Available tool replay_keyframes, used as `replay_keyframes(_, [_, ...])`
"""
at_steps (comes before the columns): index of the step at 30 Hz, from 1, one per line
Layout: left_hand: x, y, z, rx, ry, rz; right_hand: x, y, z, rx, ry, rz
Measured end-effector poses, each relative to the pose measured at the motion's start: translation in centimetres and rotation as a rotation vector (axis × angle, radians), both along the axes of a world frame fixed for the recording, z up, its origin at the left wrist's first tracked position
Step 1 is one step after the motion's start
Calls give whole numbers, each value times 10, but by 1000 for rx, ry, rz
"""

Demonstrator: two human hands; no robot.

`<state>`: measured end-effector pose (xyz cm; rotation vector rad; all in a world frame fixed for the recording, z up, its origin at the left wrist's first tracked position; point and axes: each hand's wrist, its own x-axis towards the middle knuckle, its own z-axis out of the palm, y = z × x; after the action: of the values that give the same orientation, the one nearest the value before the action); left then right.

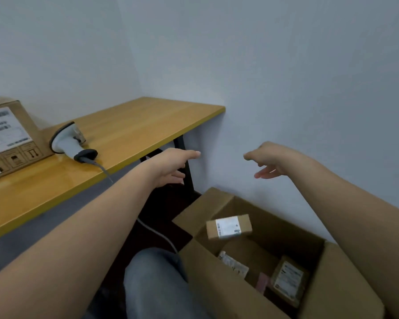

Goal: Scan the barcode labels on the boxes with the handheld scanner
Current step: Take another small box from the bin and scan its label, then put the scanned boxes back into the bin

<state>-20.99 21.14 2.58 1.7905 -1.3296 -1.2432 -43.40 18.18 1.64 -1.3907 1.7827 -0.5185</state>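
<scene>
Both your hands — left hand [171, 168] and right hand [266, 161] — hung empty, fingers loose, above the carton [346, 279]; scanner [70, 141] lay untouched on the table [148, 120], small box [228, 226] seemingly unscanned.

Both hands, left [171, 168] and right [266, 161], hang empty above an open carton [217, 268] (small box [228, 226] inside), scanner [68, 141] on the desk [134, 125]

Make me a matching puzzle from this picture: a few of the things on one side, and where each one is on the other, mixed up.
Things:
1. handheld scanner
2. small labelled box
3. left hand
4. big labelled carton

Places:
A. in mid-air over the open floor carton
B. at the table's far left edge
C. lying on the table, cable trailing off
D. held out empty, beyond the table edge

Pairs: 1-C, 2-A, 3-D, 4-B
</scene>
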Motion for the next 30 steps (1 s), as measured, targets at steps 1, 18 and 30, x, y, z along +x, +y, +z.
replay_keyframes(1, [1, 0, 1, -1, -1, 1, 1, 0, 0, -1, -4, 8])
replay_keyframes(18, [78, 38, 58, -135, -37, 97, 88, 34, 73, -167, -105, 291])
replay_keyframes(30, [195, 103, 116, -304, -68, 321, 210, 52, 126, -274, -162, 463])
